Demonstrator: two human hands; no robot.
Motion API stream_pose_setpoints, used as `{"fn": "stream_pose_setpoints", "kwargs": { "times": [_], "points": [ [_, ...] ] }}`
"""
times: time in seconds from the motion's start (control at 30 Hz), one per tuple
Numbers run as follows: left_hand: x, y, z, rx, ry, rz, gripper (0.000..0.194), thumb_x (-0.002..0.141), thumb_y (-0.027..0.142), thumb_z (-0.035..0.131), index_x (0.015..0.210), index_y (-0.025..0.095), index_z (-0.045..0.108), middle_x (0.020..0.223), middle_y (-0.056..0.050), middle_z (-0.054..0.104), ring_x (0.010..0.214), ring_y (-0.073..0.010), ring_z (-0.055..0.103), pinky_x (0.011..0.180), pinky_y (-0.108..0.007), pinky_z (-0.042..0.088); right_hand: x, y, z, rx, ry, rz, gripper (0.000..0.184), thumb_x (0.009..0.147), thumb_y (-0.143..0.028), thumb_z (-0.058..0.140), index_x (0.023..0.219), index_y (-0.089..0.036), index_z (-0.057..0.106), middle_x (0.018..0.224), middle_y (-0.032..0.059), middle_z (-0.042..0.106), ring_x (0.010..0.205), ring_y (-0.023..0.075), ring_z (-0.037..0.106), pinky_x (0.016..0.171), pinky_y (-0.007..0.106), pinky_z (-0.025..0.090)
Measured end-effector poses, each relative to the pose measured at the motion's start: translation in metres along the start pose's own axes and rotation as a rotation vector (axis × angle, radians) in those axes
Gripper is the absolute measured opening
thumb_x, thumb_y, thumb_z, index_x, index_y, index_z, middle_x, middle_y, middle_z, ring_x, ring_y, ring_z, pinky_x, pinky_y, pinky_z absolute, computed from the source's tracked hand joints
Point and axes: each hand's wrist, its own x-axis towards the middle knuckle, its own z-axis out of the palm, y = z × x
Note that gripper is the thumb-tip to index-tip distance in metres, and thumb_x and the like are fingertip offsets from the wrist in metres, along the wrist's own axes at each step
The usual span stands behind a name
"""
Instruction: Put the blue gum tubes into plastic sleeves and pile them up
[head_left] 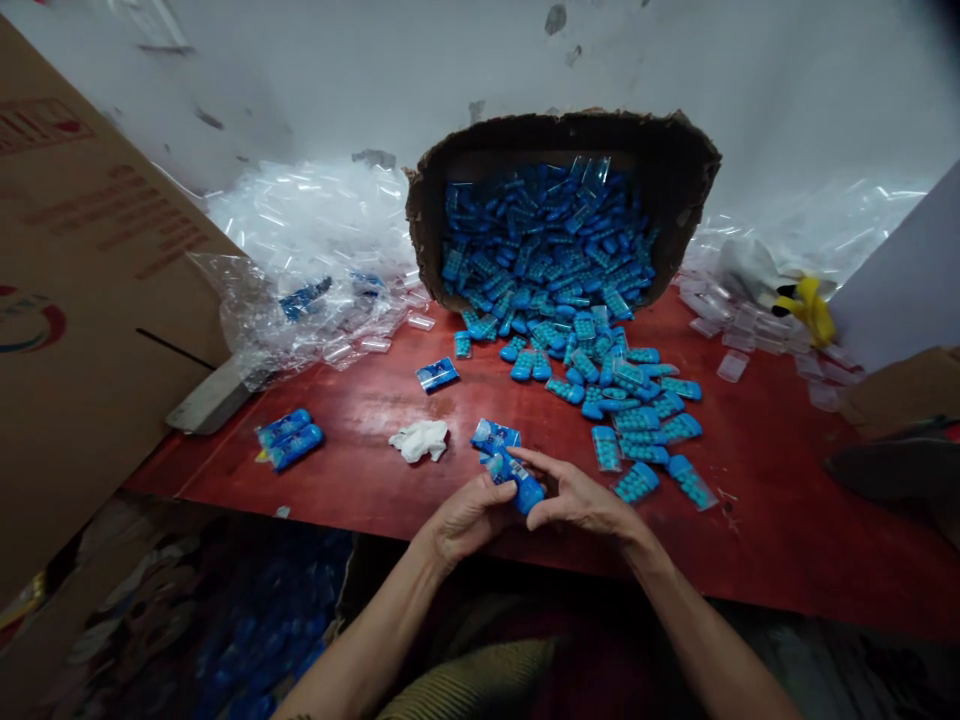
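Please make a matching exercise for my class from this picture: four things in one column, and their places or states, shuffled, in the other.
Things
1. white wad
2. ragged-edged box
3. printed carton
4. blue pack

Places and states
A. standing along the left edge of the picture
B. in the left hand, with the right hand at it
C. crumpled on the red tabletop
D. opening towards the viewer, with many blue-topped packs inside

Right pairs: 1-C, 2-D, 3-A, 4-B
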Motion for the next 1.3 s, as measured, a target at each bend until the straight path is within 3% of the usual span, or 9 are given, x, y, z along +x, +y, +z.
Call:
{"fn": "stream_pose_setpoints", "kwargs": {
  "times": [0.1,0.2,0.33,0.47,0.57,0.8,0.9,1.07,1.3],
  "points": [
    [0.002,-0.002,0.0,0.001,-0.001,0.016,0.022,0.069,0.022,0.061,0.089,0.013,0.06,0.082,-0.007,0.064,0.078,-0.0171,0.059,0.08,-0.03,0.042,0.001,0.005,0.004,0.061,0.048,0.062,0.07,0.059,-0.02,0.067,0.124,-0.028,0.041,0.067,-0.006,0.057,0.042,0.0051,0.044,0.038,0.016,0.037],
    [0.004,-0.003,0.001,-0.001,0.019,0.049,0.016,0.069,0.024,0.06,0.081,0.013,0.061,0.075,-0.006,0.063,0.07,-0.0152,0.058,0.074,-0.029,0.044,0.002,0.018,0.012,0.069,0.199,0.056,0.061,0.063,-0.022,0.064,0.121,-0.023,0.045,0.05,-0.0095,0.047,0.035,0.0038,0.037,0.034,0.015,0.033],
    [0.006,-0.009,0.005,0.025,0.005,0.067,0.019,0.072,0.029,0.057,0.077,0.011,0.061,0.07,-0.007,0.061,0.063,-0.016,0.057,0.065,-0.03,0.045,0.001,0.032,0.02,0.149,0.294,0.048,0.06,0.067,-0.028,0.061,0.123,-0.018,0.043,0.047,-0.0094,0.044,0.035,0.0048,0.038,0.034,0.017,0.036],
    [0.003,-0.013,0.006,0.012,0.044,0.084,0.019,0.072,0.028,0.057,0.078,0.011,0.061,0.069,-0.006,0.062,0.059,-0.0149,0.057,0.063,-0.029,0.046,0.0,0.032,0.019,0.141,0.216,0.075,0.062,0.069,-0.027,0.058,0.127,-0.02,0.037,0.054,-0.0074,0.049,0.04,0.0064,0.044,0.04,0.02,0.041],
    [-0.006,-0.001,-0.005,-0.078,0.139,0.129,0.018,0.074,0.027,0.055,0.081,0.012,0.062,0.077,-0.008,0.065,0.072,-0.0186,0.061,0.073,-0.033,0.046,0.002,0.025,0.013,-0.093,0.209,-0.005,0.054,0.071,-0.025,0.057,0.123,-0.024,0.041,0.072,-0.0032,0.055,0.052,0.0078,0.049,0.052,0.023,0.045],
    [-0.043,0.068,-0.065,-0.405,0.492,0.57,0.048,0.077,0.051,0.038,0.096,0.011,0.056,0.102,-0.017,0.061,0.102,-0.0283,0.053,0.077,-0.04,0.047,0.039,0.025,0.0,-0.877,0.497,-0.111,0.023,0.08,-0.024,0.049,0.101,-0.022,0.057,0.093,0.0046,0.055,0.086,0.0162,0.05,0.075,0.027,0.039],
    [-0.044,0.069,-0.073,-0.377,0.627,0.491,0.038,0.082,0.039,0.036,0.095,0.009,0.055,0.081,-0.014,0.065,0.088,-0.0254,0.06,0.07,-0.038,0.05,0.058,0.034,0.003,-1.089,0.482,-0.026,0.019,0.079,-0.026,0.051,0.096,-0.024,0.06,0.092,0.0047,0.056,0.088,0.0182,0.048,0.074,0.028,0.037],
    [-0.021,0.028,-0.048,-0.151,0.591,0.245,0.013,0.078,0.019,0.047,0.085,0.013,0.054,0.058,-0.004,0.063,0.061,-0.0171,0.063,0.063,-0.03,0.049,0.069,0.046,0.007,-1.213,0.49,0.022,0.019,0.084,-0.028,0.043,0.086,-0.024,0.061,0.09,0.0043,0.057,0.086,0.0172,0.047,0.072,0.027,0.033],
    [0.004,-0.004,-0.031,0.083,0.559,0.173,0.023,0.073,0.027,0.054,0.092,0.014,0.05,0.057,-0.001,0.061,0.047,-0.0126,0.059,0.05,-0.022,0.043,0.071,0.04,0.005,-1.24,0.49,0.026,0.017,0.08,-0.036,0.049,0.084,-0.023,0.059,0.086,0.0029,0.057,0.082,0.0175,0.047,0.068,0.028,0.031]
  ]
}}
